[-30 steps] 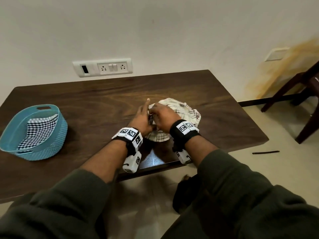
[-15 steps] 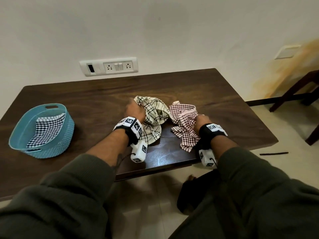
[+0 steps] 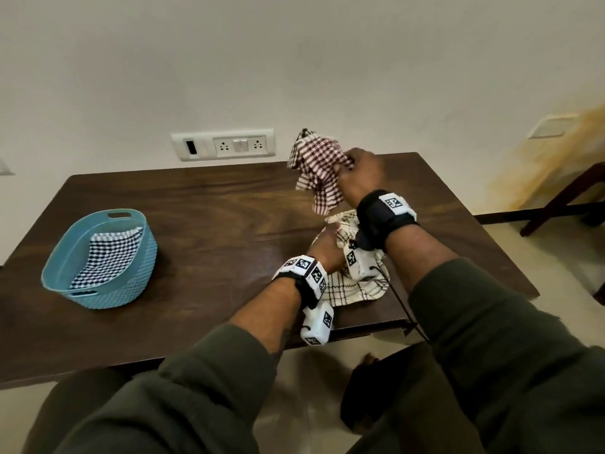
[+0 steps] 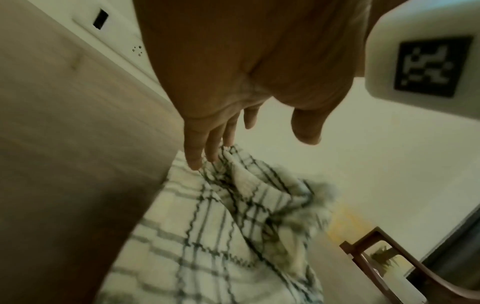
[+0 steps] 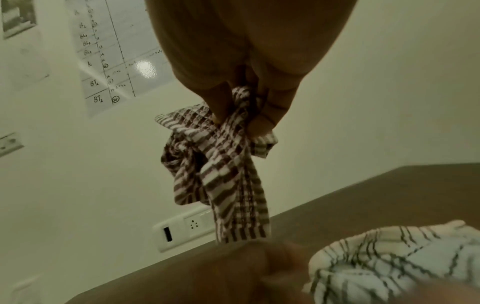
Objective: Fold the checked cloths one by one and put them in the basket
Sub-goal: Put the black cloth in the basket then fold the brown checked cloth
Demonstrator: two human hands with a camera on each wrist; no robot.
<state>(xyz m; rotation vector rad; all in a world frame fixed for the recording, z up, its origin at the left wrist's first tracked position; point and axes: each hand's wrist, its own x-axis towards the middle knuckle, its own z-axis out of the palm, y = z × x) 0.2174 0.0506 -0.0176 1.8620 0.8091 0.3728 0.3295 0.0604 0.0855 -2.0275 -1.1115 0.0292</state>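
My right hand (image 3: 355, 168) pinches a bunched red checked cloth (image 3: 316, 165) and holds it in the air above the back right of the table; the right wrist view shows the fingertips (image 5: 221, 115) gripping the red cloth (image 5: 223, 174) as it hangs down. A cream cloth with dark lines (image 3: 357, 286) lies crumpled near the front edge. My left hand (image 3: 327, 247) rests on it with straight fingers (image 4: 197, 156) touching the cream cloth (image 4: 221, 226), the thumb held apart. At the left stands a teal basket (image 3: 131, 283) with a black-and-white checked cloth (image 3: 111, 257) in it.
The dark wooden table (image 3: 212, 224) stands against a white wall with a socket panel (image 3: 222, 147). A wooden chair (image 3: 569, 194) stands to the right, off the table. A dark object (image 3: 376, 404) lies on the floor under the front edge.
My right hand has lifted the red cloth off the table and carried it up toward the wall. My left hand has let go of the cream cloth, which now lies on the table.
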